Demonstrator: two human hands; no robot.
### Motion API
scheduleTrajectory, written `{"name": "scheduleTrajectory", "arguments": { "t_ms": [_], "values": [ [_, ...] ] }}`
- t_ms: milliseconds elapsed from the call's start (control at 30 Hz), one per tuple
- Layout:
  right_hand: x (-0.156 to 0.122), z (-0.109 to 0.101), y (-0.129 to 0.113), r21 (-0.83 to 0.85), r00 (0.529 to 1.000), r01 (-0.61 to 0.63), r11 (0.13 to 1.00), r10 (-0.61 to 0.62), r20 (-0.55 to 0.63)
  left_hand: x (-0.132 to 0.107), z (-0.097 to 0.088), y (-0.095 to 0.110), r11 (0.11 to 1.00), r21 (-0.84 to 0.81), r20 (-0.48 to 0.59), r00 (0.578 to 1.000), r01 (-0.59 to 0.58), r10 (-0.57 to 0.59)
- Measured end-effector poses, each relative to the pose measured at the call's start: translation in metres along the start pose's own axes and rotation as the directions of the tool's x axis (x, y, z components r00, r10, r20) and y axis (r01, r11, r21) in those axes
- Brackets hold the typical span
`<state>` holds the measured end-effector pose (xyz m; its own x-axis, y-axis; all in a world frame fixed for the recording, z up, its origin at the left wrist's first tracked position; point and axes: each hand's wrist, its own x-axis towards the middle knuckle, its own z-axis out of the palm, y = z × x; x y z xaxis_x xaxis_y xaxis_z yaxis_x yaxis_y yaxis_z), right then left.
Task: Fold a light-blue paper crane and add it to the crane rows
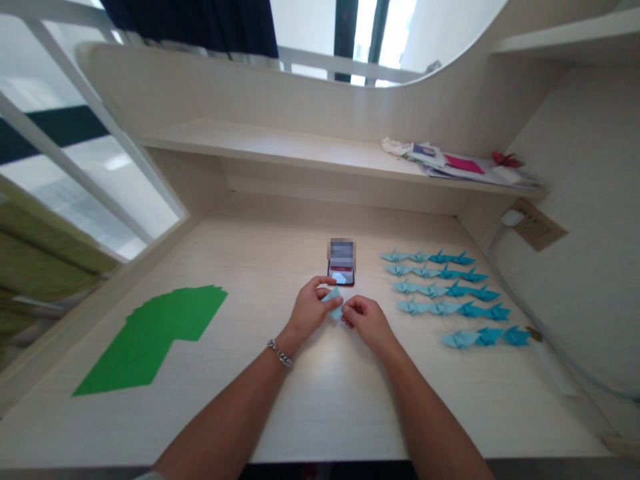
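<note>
Between my hands is a small piece of folded light blue paper (336, 308). My left hand (309, 308) grips it from the left, thumb across its front. At its right edge, my right hand (367, 319) is closed in a pinch; the fingertips touch the paper or lie right beside it, and I cannot tell which. Just beyond my fingers lies a phone (342, 261) with a lit screen, its upper part blurred out. Rows of folded blue paper cranes (445, 291) in lighter and darker shades stand to the right of my hands.
Fanned green paper sheets (165, 327) lie on the left of the pale wooden desk (280, 230). A shelf (300, 152) runs along the back with papers (463, 164) at its right end. A cable (520, 297) hangs from a wall socket (537, 225) at right.
</note>
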<state>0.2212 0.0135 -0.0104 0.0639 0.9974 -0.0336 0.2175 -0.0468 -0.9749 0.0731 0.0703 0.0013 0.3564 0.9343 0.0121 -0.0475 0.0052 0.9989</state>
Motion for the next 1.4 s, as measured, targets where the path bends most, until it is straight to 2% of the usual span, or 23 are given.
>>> {"name": "scheduleTrajectory", "arguments": {
  "t_ms": [67,200,300,467,567,733,867,967,1100,1400],
  "values": [
    [0.0,-0.005,-0.002,0.008,0.999,-0.015,1.0,0.015,0.036,-0.002,0.002,0.002,1.0,0.009,0.024,1.0,0.007,-0.007],
    [0.003,-0.011,-0.01,0.03,0.997,0.006,1.0,-0.003,-0.076,-0.006,0.005,0.006,0.998,0.058,0.075,0.997,0.011,-0.015],
    [0.008,-0.014,-0.015,-0.011,0.997,0.045,0.999,-0.046,-0.062,-0.007,0.007,0.006,0.998,0.07,0.13,0.991,0.002,-0.011],
    [0.019,-0.018,-0.022,0.058,0.986,-0.061,0.996,0.069,-0.151,-0.004,0.008,0.006,0.997,-0.051,0.105,0.993,0.057,-0.051],
    [0.022,-0.02,-0.027,0.117,0.99,-0.077,0.99,0.09,-0.11,-0.002,0.007,0.005,0.99,-0.117,0.093,0.994,0.075,-0.065],
    [0.024,-0.017,-0.022,0.181,0.993,-0.117,0.977,0.119,-0.002,0.0,0.004,0.001,0.991,-0.112,0.107,0.992,0.077,-0.065],
    [0.026,-0.013,-0.011,0.271,0.987,-0.132,0.953,0.152,-0.053,0.0,0.004,-0.002,0.982,-0.136,0.099,0.988,0.128,-0.115],
    [0.025,-0.013,-0.009,0.296,0.984,-0.155,0.943,0.174,-0.039,-0.001,0.006,-0.003,0.975,-0.146,0.097,0.983,0.169,-0.156],
    [0.022,-0.018,-0.012,0.324,0.981,-0.19,0.927,0.192,0.027,-0.001,0.006,-0.004,0.978,-0.115,0.118,0.98,0.172,-0.158],
    [0.021,-0.021,-0.014,0.345,0.978,-0.204,0.916,0.208,0.025,-0.003,0.008,0.0,0.981,-0.126,0.066,0.988,0.146,-0.138]
  ]
}}
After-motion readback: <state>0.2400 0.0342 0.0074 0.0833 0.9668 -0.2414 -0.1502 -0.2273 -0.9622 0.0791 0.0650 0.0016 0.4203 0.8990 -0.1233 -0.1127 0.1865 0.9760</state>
